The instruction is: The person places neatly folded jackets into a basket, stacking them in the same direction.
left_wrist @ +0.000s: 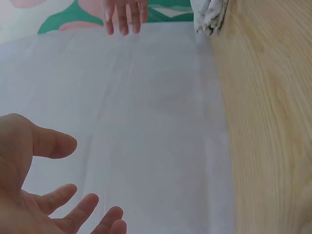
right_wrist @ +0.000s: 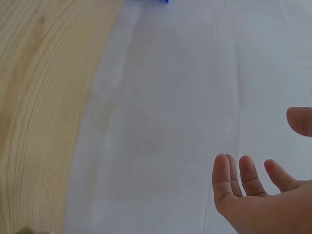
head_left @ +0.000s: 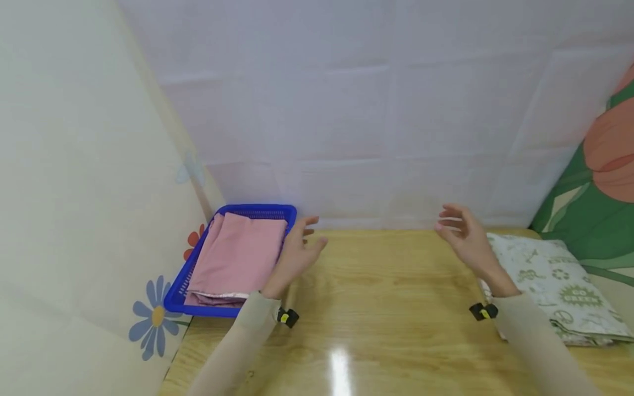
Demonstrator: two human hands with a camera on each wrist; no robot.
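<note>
In the head view my left hand [head_left: 297, 253] is held up beside the right rim of a blue plastic basket [head_left: 173, 302], its fingers relaxed and nothing in them. Folded pink cloth [head_left: 242, 253] fills most of that basket. My right hand [head_left: 468, 242] is raised too, bare, with loosely bent fingers and the thumb apart. Just right of it lies a folded white cloth [head_left: 540, 269] with green print, partly behind the right forearm. The palms face each other across a wide gap, as the left wrist view also shows.
Both arms reach over a light wooden table [head_left: 386, 308]. A white sheet [head_left: 376, 121] hangs along its back edge. At the left stands a pale panel with printed flowers [head_left: 157, 316]; at the right, a panel with large green leaves and pink petals [head_left: 619, 148].
</note>
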